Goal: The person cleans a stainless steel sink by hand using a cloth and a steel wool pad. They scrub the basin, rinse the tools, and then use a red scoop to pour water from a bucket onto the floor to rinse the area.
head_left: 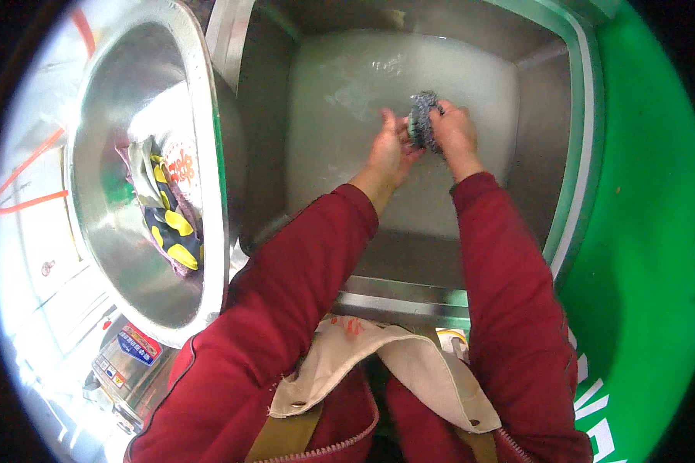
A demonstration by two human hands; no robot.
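Note:
My right hand point(454, 133) is closed round a grey metal scouring pad point(424, 117) above the cloudy water in the square steel sink point(544, 116). Just left of the pad, my left hand point(394, 147) is turned palm inward, with its thumb raised and apart from the fingers. Its fingertips reach toward the pad's lower left side, and I cannot tell whether they touch it. A pale greenish patch shows at the pad's left edge, too small to make out.
Left of the sink stands a large round steel basin point(104, 162) with a crumpled black, yellow and mauve cloth point(166, 212) in it. A bright green surface point(649, 193) lies along the right. A metal container with a coloured label point(137, 345) is at lower left.

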